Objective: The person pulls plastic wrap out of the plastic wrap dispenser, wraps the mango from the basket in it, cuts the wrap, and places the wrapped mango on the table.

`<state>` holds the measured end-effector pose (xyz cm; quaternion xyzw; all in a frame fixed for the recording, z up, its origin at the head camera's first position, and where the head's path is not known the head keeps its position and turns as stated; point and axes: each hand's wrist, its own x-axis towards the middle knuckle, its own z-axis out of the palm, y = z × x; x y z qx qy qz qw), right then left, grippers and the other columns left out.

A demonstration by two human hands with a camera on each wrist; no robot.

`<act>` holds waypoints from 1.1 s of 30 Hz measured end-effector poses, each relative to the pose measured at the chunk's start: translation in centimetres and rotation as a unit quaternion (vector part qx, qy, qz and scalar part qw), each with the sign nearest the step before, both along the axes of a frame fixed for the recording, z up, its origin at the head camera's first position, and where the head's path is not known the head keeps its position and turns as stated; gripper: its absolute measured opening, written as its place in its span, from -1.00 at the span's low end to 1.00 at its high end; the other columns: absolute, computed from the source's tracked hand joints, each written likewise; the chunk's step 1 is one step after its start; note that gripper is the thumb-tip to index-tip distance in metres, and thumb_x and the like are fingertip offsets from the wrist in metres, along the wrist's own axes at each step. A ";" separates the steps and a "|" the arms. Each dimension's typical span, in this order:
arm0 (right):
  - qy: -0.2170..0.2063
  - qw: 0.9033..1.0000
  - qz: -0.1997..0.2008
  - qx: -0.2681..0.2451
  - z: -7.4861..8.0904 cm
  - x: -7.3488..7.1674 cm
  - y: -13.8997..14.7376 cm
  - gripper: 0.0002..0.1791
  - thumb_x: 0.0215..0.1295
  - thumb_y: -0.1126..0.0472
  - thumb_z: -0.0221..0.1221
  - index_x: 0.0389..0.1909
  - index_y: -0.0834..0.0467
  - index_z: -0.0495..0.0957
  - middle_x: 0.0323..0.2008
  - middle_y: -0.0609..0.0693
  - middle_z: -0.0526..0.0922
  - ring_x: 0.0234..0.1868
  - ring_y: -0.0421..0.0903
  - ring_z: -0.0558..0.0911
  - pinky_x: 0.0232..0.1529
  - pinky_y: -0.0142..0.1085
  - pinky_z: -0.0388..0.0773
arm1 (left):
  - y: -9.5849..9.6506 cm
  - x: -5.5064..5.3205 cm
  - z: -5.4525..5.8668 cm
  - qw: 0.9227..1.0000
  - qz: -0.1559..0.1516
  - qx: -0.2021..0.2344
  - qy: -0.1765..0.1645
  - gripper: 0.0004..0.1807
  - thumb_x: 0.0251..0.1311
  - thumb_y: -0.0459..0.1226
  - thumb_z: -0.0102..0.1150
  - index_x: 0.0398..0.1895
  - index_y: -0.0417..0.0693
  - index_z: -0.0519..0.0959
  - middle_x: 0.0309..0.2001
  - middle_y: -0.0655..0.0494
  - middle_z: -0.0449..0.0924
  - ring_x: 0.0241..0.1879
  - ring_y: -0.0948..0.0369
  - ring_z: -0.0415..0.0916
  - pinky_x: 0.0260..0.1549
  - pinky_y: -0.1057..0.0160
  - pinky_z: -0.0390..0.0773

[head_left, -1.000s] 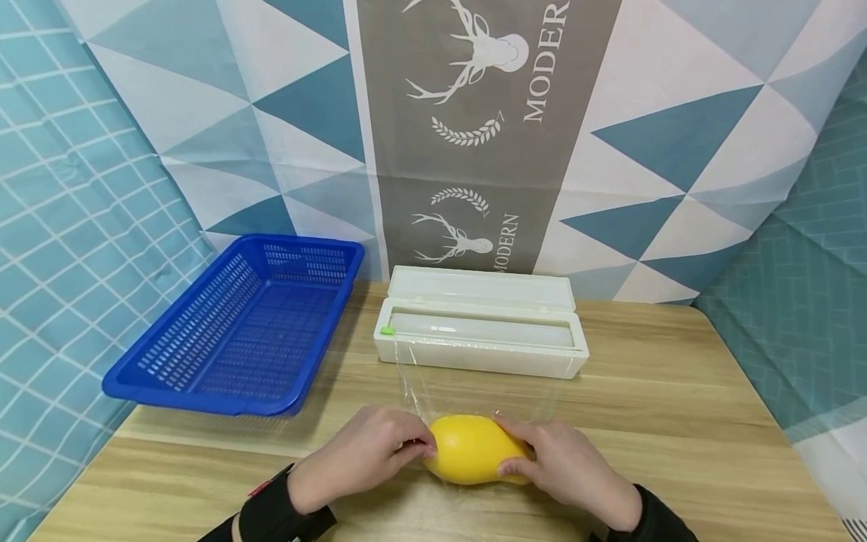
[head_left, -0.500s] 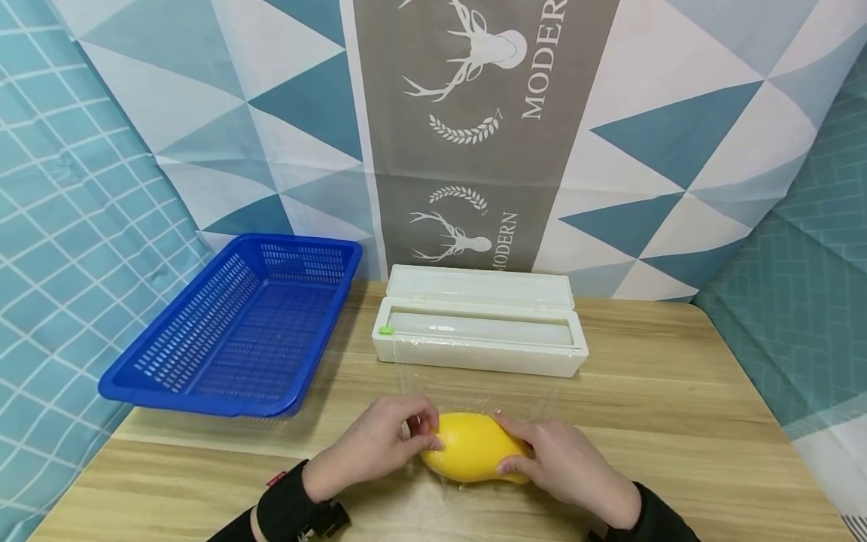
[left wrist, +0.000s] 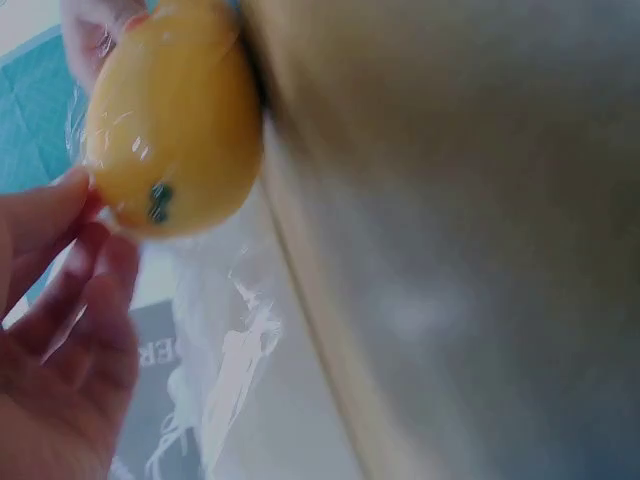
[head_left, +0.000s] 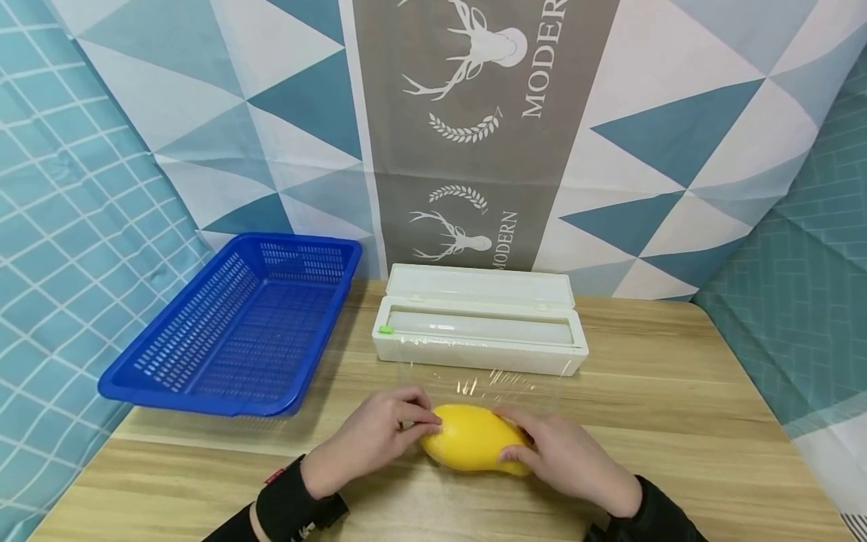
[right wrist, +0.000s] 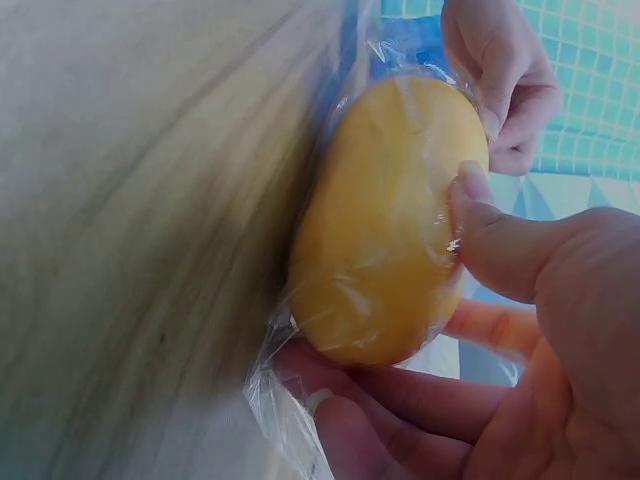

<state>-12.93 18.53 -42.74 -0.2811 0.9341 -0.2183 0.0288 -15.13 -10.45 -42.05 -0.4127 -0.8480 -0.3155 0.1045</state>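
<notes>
A yellow fruit (head_left: 470, 439) lies on its side on the wooden bench (head_left: 677, 391), below the centre of the head view, with its long axis running roughly from 9 to 3 o'clock. Clear film (head_left: 481, 385) clings around it, creased and shiny in the wrist views, and stretches towards 12 o'clock to a white box (head_left: 474, 356). At the fruit's 9 o'clock end, the left hand (head_left: 374, 430) has thumb and fingers drawn together, pinching the film against the skin. At 3 o'clock, the right hand (head_left: 565, 455) grips the fruit, its thumb on one side and its fingers curled around the other. A small dark mark (left wrist: 160, 202) shows near the fruit's end in the left wrist view

The box's lid (head_left: 481, 287) is tipped back at its 12 o'clock edge, and a pale roll (head_left: 474, 327) lies inside; a green tab (head_left: 385, 330) sits at the box's 9 o'clock end. Towards 10 o'clock from the fruit, well apart from it, stands a blue basket (head_left: 196, 404) with slotted sides. Behind everything, at 12 o'clock, hangs a patterned cloth (head_left: 447, 165) printed with deer heads
</notes>
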 end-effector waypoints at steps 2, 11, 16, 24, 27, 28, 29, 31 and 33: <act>-0.012 1.000 0.003 -0.005 0.0 -0.2 0.1 -0.33 0.20 -0.33 -0.07 0.25 -0.07 0.35 0.06 -0.16 0.53 -0.06 -0.28 0.50 -0.09 -0.23 0.47 | -0.3 -0.2 0.4 0.999 -0.006 -0.024 -0.020 -0.77 0.26 -0.07 0.02 -0.26 0.13 0.67 -0.28 0.40 0.41 -0.35 0.45 0.34 -0.38 0.51 0.39; -0.084 0.996 0.008 -0.016 -0.1 -1.0 0.6 -0.36 0.31 -0.29 -0.18 0.34 -0.10 0.23 0.16 -0.14 0.45 0.11 -0.19 0.42 0.06 -0.14 0.38 | -1.1 -0.8 1.4 0.991 -0.012 -0.066 -0.120 -0.57 0.44 -0.04 -0.35 -0.03 0.13 0.59 -0.01 0.35 0.44 -0.05 0.39 0.38 -0.06 0.30 0.41; -0.089 0.995 0.003 -0.039 -0.7 -1.5 0.6 -0.39 0.37 -0.26 -0.24 0.32 -0.06 0.26 0.19 -0.11 0.42 0.16 -0.13 0.38 0.12 -0.07 0.31 | -1.2 -0.8 1.3 0.990 -0.017 -0.092 -0.107 -0.55 0.46 -0.08 -0.40 0.13 0.05 0.50 0.14 0.24 0.42 0.14 0.31 0.31 0.10 0.22 0.30; -0.043 0.997 0.031 -0.060 -2.8 -2.2 0.3 -0.60 0.45 -0.10 -0.24 0.11 -0.12 0.45 -0.02 -0.25 0.54 0.00 -0.25 0.49 -0.01 -0.21 0.43 | -0.8 -0.7 0.5 0.978 -0.018 -0.199 -0.053 -0.22 0.14 0.30 -0.14 0.26 -0.02 0.36 0.22 0.14 0.36 0.14 0.24 0.32 0.08 0.20 0.33; -0.055 0.995 0.040 -0.074 -2.9 -2.3 0.5 -0.61 0.45 -0.07 -0.21 0.13 -0.10 0.44 -0.08 -0.27 0.55 -0.07 -0.29 0.51 -0.07 -0.23 0.46 | -0.4 -0.4 -0.1 0.971 -0.023 -0.233 -0.045 -0.03 -0.12 0.43 -0.05 0.25 -0.02 0.37 0.21 0.14 0.37 0.13 0.23 0.33 0.07 0.22 0.34; -0.063 0.994 0.040 -0.077 -2.9 -2.3 0.6 -0.61 0.45 -0.06 -0.22 0.13 -0.08 0.44 -0.15 -0.28 0.57 -0.14 -0.31 0.52 -0.11 -0.25 0.47 | -0.3 -0.3 -0.3 0.970 -0.022 -0.239 -0.043 -0.01 -0.16 0.45 -0.05 0.24 -0.03 0.38 0.21 0.13 0.37 0.13 0.22 0.34 0.06 0.22 0.35; -0.071 0.993 0.039 -0.080 -2.8 -2.4 0.7 -0.60 0.46 -0.06 -0.23 0.14 -0.05 0.43 -0.22 -0.27 0.57 -0.21 -0.32 0.52 -0.16 -0.27 0.47 | -0.2 -0.3 -0.5 0.969 -0.019 -0.241 -0.039 0.01 -0.18 0.46 -0.06 0.24 -0.03 0.38 0.21 0.13 0.36 0.14 0.21 0.33 0.06 0.21 0.34; -0.089 0.992 0.037 -0.081 -2.5 -2.4 0.9 -0.57 0.45 -0.08 -0.23 0.16 -0.01 0.41 -0.36 -0.28 0.56 -0.36 -0.34 0.50 -0.24 -0.31 0.46 | 0.0 -0.3 -0.6 0.971 -0.010 -0.238 -0.028 0.00 -0.18 0.47 -0.09 0.23 0.00 0.38 0.20 0.16 0.36 0.13 0.23 0.32 0.06 0.21 0.35; -0.108 0.990 0.044 -0.084 -2.0 -2.3 1.2 -0.52 0.42 -0.11 -0.18 0.21 0.02 0.37 -0.46 -0.26 0.51 -0.47 -0.33 0.47 -0.35 -0.34 0.46 | 0.1 -0.3 -0.6 0.973 -0.006 -0.230 -0.018 -0.05 -0.14 0.45 -0.08 0.22 0.02 0.39 0.18 0.19 0.37 0.11 0.25 0.33 0.03 0.22 0.37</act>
